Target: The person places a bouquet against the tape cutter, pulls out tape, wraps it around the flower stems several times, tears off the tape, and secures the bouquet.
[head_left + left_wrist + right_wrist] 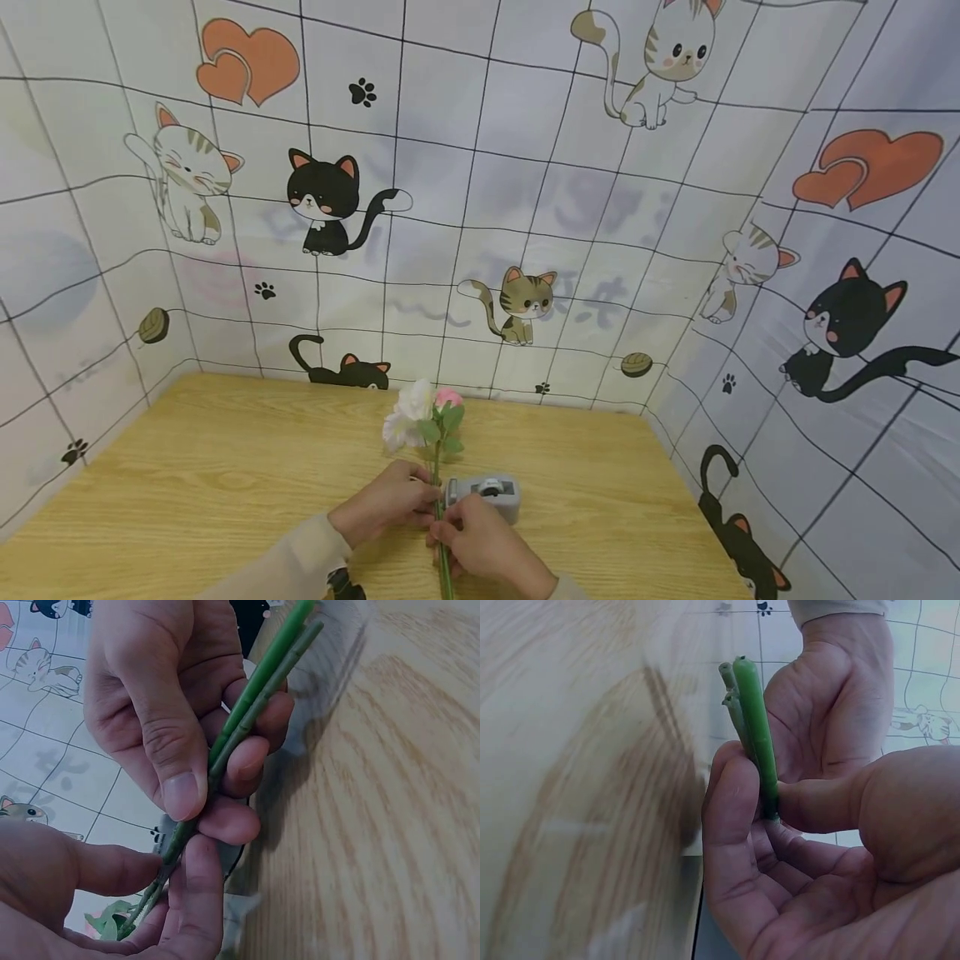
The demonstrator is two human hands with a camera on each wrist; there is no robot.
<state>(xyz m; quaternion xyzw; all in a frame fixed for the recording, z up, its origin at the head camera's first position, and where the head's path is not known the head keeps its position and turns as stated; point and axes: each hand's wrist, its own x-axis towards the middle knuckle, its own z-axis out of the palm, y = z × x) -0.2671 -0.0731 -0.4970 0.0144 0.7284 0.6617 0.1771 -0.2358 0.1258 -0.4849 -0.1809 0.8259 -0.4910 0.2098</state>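
Observation:
A small bunch of artificial flowers, with white blooms and one pink bloom, lies upright in the head view. Its green stems run together between both hands. My left hand pinches the stems below the leaves, thumb against fingers. Lower down, my right hand holds the same stems between thumb and curled fingers. In the right wrist view, the cut stem ends stick out beyond the right fingers. A grey tape dispenser stands just right of the stems, partly hidden by my right hand.
Underneath is a wood-grain table. A white grid-patterned cloth with printed cats and hearts stands behind it and along both sides. Something dark shows beside the left sleeve at the bottom edge.

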